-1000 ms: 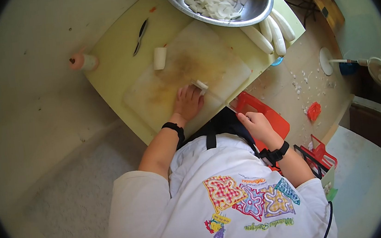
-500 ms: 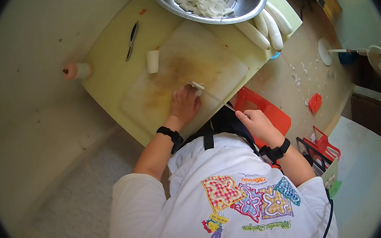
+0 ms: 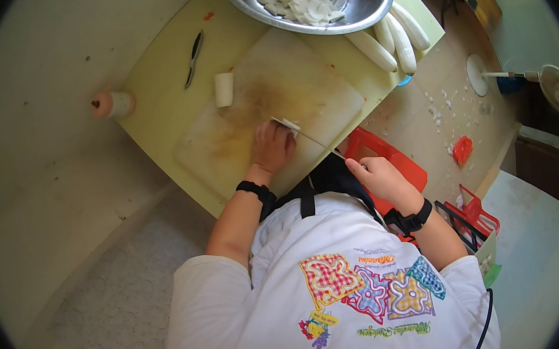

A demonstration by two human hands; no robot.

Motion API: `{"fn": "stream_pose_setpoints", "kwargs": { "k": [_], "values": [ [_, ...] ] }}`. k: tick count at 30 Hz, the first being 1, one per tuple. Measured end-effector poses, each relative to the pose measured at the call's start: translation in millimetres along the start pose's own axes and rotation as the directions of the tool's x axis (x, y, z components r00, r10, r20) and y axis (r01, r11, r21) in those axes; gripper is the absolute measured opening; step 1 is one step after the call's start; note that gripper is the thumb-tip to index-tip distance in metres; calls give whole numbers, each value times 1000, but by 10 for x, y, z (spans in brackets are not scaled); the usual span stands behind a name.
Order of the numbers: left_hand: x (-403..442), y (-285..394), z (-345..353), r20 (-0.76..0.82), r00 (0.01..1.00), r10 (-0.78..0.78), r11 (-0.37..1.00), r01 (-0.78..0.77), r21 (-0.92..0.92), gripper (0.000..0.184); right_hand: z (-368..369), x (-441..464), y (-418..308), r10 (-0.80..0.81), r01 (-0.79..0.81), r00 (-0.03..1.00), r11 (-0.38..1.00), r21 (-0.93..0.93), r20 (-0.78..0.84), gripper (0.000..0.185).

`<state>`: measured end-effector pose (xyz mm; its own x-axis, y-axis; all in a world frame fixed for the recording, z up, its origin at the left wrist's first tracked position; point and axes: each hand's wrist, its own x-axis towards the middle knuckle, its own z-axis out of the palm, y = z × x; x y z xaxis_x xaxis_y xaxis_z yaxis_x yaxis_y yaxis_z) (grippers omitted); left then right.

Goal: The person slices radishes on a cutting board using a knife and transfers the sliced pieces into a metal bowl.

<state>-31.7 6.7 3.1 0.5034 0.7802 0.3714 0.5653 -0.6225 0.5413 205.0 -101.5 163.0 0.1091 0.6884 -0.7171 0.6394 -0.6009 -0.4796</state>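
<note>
My right hand is wrapped round the handle of a knife, its thin blade pointing up and left over the cutting board. Beside the blade, my left hand has its fingers curled down on a white radish piece, mostly hidden under them. On the blade's other side shows a small white radish slice. A short, upright-looking chunk of white radish rests farther up the board. Many white slices lie in the metal bowl at the table's far end.
Several whole peeled radishes lie right of the bowl. A peeler is on the yellow-green table. A pink-topped bottle stands by the left edge. Below the right edge are a red plastic stool and scraps on the floor.
Both hands stay in nearly the same place on the board and knife. The blade shifts slightly, its tip a little farther left, and the left fingers sit closer against it.
</note>
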Motion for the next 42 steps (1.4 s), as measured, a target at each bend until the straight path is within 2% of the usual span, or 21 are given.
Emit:
{"fn": "stream_pose_setpoints", "kwargs": {
  "k": [13, 24, 26, 28, 30, 37, 42],
  "values": [
    [6, -2, 29, -3, 1000, -2, 999, 2, -42, 24, -49, 39, -137, 1, -1, 1000, 998, -60, 8, 69],
    [-5, -13, 6, -3, 1000, -12, 999, 12, -33, 24, -28, 178, -268, -34, 34, 999, 999, -11, 30, 63],
    [-15, -16, 6, 51, 998, -44, 998, 47, -42, 24, -2, 246, -315, -48, 48, 999, 999, -16, 23, 67],
    [-6, -23, 14, 29, 999, -31, 998, 32, -52, 23, 26, 343, -337, -65, 65, 998, 998, -22, 14, 70],
    [3, -26, 17, 8, 1000, -16, 998, 16, -63, 23, 76, 448, -334, -102, 100, 994, 994, 42, 32, 64],
    [-3, -25, 25, 9, 1000, -16, 997, 17, -69, 23, 95, 620, -509, -44, 42, 996, 999, 18, 83, 65],
    [4, 13, -17, 15, 999, -36, 998, 36, -45, 21, 227, 569, -401, -102, 102, 995, 994, 48, 10, 65]
  ]
}}
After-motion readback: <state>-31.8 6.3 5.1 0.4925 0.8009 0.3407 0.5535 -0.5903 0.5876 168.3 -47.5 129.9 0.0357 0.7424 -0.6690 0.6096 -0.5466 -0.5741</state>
